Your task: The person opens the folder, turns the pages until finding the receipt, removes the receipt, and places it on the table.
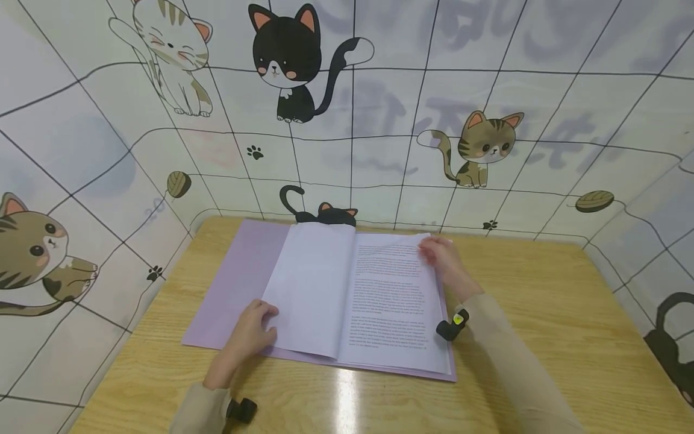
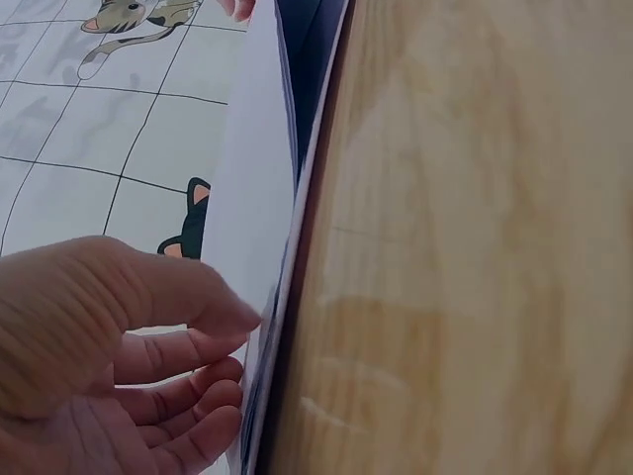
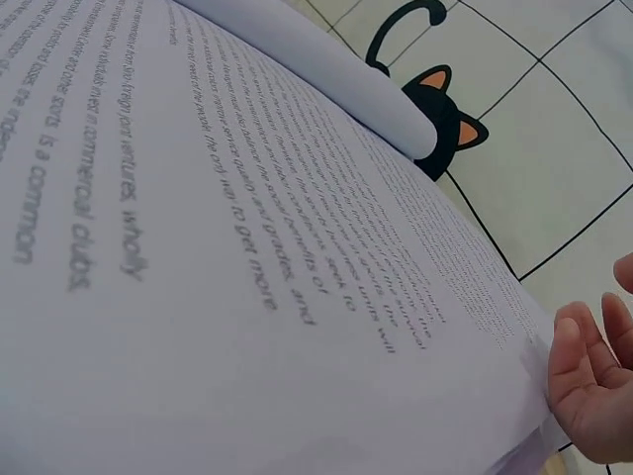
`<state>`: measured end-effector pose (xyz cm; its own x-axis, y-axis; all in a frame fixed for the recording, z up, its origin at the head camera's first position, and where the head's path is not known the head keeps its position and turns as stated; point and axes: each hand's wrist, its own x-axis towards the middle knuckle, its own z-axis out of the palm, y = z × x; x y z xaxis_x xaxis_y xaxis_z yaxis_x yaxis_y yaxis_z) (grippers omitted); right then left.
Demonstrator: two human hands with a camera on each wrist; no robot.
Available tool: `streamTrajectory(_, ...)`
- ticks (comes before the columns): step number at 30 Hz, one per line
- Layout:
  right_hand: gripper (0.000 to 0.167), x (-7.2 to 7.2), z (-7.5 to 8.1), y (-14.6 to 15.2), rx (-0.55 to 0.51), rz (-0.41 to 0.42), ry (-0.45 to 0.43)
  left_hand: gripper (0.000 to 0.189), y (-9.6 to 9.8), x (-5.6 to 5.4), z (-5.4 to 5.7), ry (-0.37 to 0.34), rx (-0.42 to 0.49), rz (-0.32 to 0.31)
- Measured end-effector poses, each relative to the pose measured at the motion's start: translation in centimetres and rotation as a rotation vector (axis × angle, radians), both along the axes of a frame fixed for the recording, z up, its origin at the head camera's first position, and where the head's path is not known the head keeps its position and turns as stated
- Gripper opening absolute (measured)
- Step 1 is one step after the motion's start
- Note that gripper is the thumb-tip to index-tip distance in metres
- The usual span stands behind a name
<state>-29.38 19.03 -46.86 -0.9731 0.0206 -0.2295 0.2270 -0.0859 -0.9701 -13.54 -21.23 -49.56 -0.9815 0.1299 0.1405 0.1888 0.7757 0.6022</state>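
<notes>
A folder with a pale purple cover lies spread open on the wooden table. Its left page is blank and curves up toward the fold, while the right page carries printed paragraphs. My left hand rests at the lower left edge of the blank page, fingers loosely bent; the left wrist view has its thumb right at the page edge. At the top right corner of the printed page, my right hand pinches the sheet. In the right wrist view, that printed page bulges up close to the camera.
The wooden table extends on both sides of the folder. Behind it stands a pale wall panel with grid lines and cartoon cats, angled in at the left and right. Each wrist wears a small black camera.
</notes>
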Motion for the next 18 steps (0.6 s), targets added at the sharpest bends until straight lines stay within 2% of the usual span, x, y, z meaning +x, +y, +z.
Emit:
streamTrajectory(3,0.035,-0.5,0.0,0.2,0.058,-0.039,-0.019,0.031,-0.1,-0.1,-0.1,0.006,0.003,-0.005)
streamTrajectory(6,0.041,-1.0,-0.1,0.4,0.085,-0.076,-0.039,0.032,-0.1,-0.3,-0.1,0.008,0.003,-0.009)
streamTrajectory(10,0.043,-1.5,-0.1,0.5,0.103,-0.123,-0.051,0.033,-0.1,-0.4,-0.1,0.005,0.012,-0.009)
streamTrajectory(18,0.044,-1.9,0.3,0.5,0.164,-0.135,-0.068,0.035,-0.1,-0.3,0.1,-0.007,0.033,-0.009)
